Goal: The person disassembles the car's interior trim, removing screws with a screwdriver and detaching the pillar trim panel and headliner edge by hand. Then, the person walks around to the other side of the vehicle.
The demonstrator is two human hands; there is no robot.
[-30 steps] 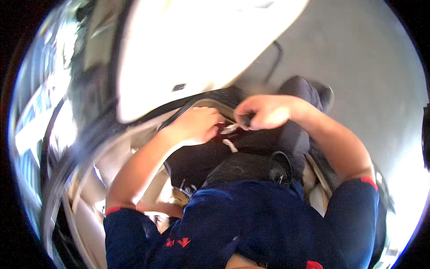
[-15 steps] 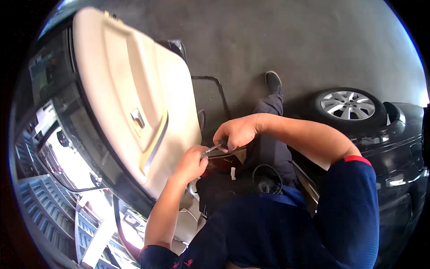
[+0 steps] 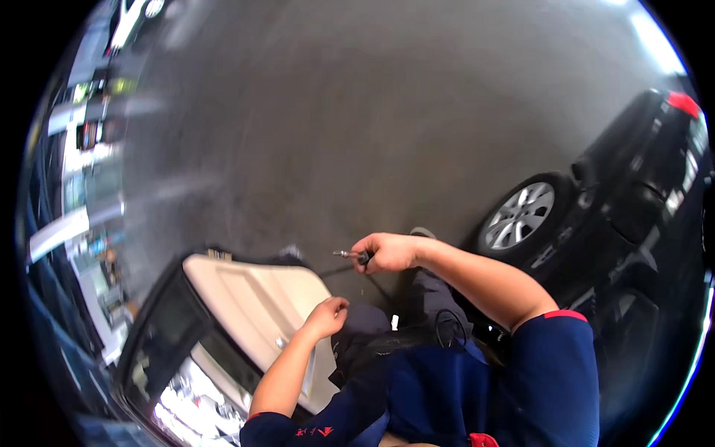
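My right hand [image 3: 380,253] is closed around the dark handle of a small tool [image 3: 363,256], its thin metal tip pointing left, raised above my legs. Below and left of it, my left hand [image 3: 328,316] has curled fingers beside the cream inner panel [image 3: 253,290] of an open car door; anything inside those fingers is hidden. A black bag [image 3: 372,343] is at my waist, with a dark loop on its right and a small white piece [image 3: 395,322] near it.
A black car [image 3: 625,194] with a silver-spoked wheel [image 3: 521,216] stands close on my right. Grey floor [image 3: 350,119] stretches ahead. Another vehicle [image 3: 134,22] is at the far upper left, and bright, blurred workshop fittings line the left rim.
The view has swung up toward the floor ahead, so the door sits lower. My left hand has come away from the tool's tip, which my right hand still holds.
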